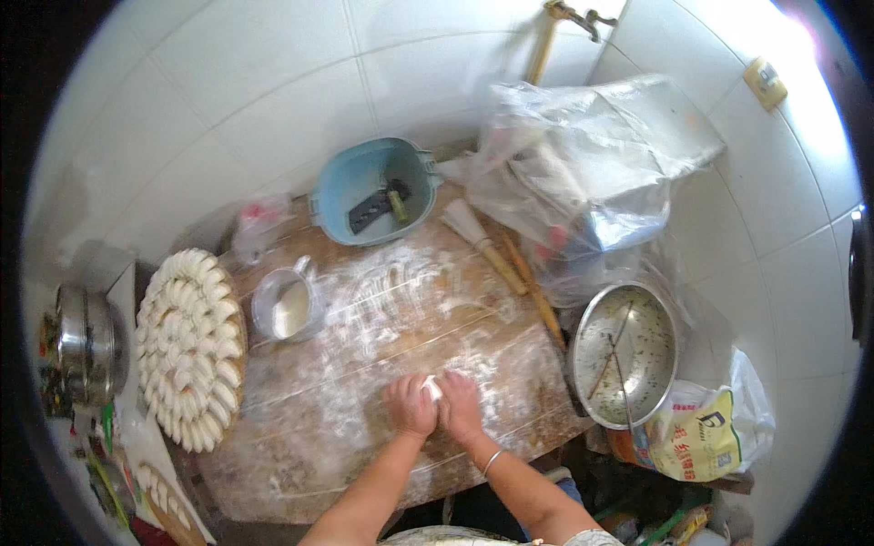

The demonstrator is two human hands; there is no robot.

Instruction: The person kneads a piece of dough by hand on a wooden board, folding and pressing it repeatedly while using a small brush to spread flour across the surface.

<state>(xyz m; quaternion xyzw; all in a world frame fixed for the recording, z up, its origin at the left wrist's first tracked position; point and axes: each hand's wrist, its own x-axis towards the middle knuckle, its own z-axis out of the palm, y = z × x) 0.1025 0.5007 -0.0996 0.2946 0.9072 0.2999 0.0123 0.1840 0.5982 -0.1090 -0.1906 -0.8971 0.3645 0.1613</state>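
Note:
My left hand (411, 406) and my right hand (460, 406) meet over the near middle of a floured wooden table (300, 400). Between them shows a small white piece of dough (431, 389), and the fingers of both hands are closed on it. Most of the dough is hidden by my hands. Loose flour (382, 300) lies scattered over the boards ahead of them. To the left, a round tray is covered with rings of white dumplings (187, 346). A clear measuring jug (289, 305) with whitish contents stands between the tray and the flour.
A blue basin (330, 187) holding dark and green items stands at the back. A brush (487, 250) and a thin stick (537, 291) lie at right. Beyond them are a steel bowl (660, 350) with two chopsticks, plastic-wrapped things (583, 173) and a yellow-white bag (701, 437). Metal pots (86, 346) stand far left.

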